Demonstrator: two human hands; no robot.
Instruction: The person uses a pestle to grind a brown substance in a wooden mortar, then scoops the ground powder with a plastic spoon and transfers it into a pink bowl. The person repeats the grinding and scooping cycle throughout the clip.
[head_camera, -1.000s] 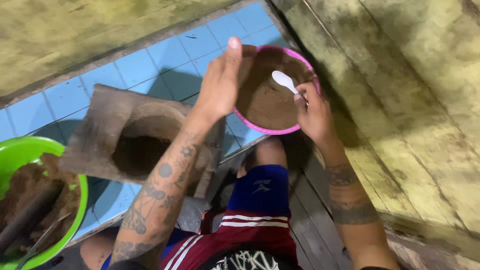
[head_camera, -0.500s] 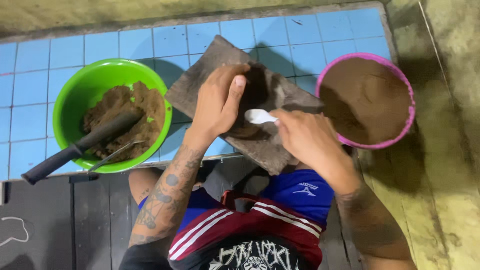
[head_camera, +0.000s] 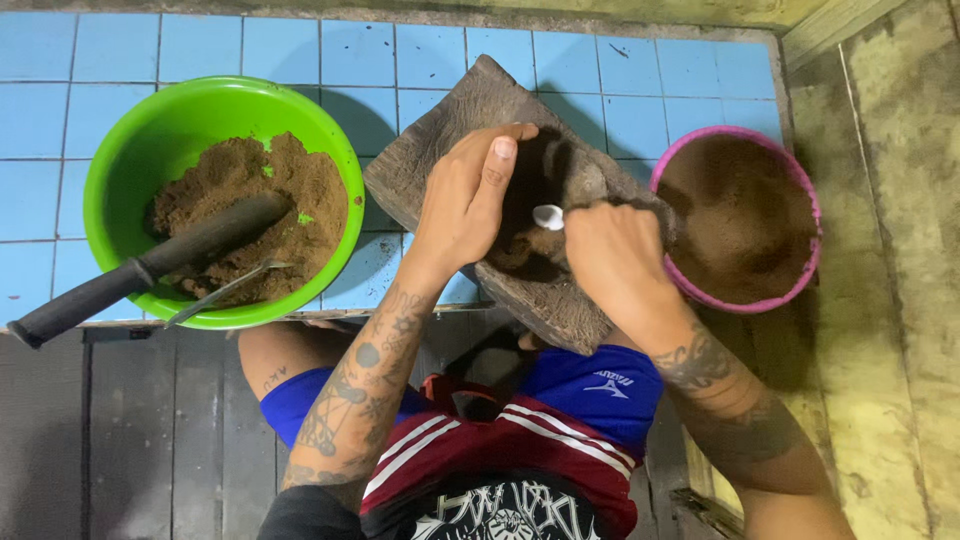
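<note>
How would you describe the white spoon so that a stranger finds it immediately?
Start at the wooden mortar block on the blue tiled floor, between the green bowl and pink bowl. In its hollow, the right hand holds the spoon, the only white thing there.

At nine o'clock, a round green plastic bowl of brown powder holds a black-handled pestle on the blue-tiled worktop.

Two round plastic bowls (one green, one pink-rimmed). One hollowed wooden mortar block. One small white spoon.
</note>
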